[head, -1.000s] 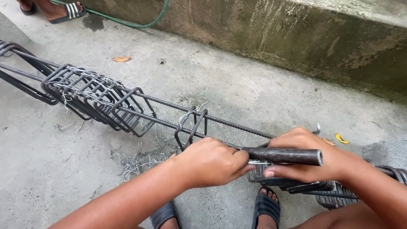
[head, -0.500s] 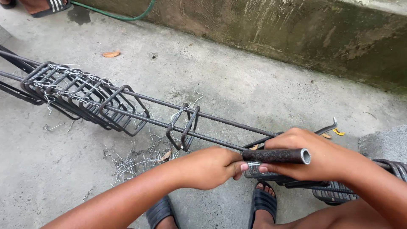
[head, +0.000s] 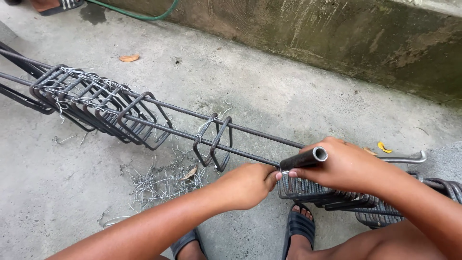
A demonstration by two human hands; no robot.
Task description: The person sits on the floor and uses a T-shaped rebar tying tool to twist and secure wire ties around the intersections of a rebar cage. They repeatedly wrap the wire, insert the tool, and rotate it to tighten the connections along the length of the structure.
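Observation:
A cage of long ribbed steel bars (head: 250, 131) lies across the concrete floor, with bent stirrups (head: 103, 113) bunched at the left and two stirrups (head: 214, 142) near the middle. My right hand (head: 346, 166) grips a short dark metal pipe (head: 304, 158), its open end pointing up and right. My left hand (head: 248, 185) is closed just left of the pipe's lower end, next to a bar; what its fingers pinch is hidden. More stirrups (head: 317, 192) are packed under my right hand.
Loose tie wire scraps (head: 159, 183) litter the floor under the cage. A mossy concrete wall (head: 337, 38) runs along the back, with a green hose (head: 139, 14) at its foot. A hooked steel rod (head: 406, 157) lies at the right. My sandalled feet (head: 298, 226) are below the cage.
The pipe has tilted so its open end now points up toward the camera. Both hands stay together at the same spot on the bars, and the view has shifted slightly.

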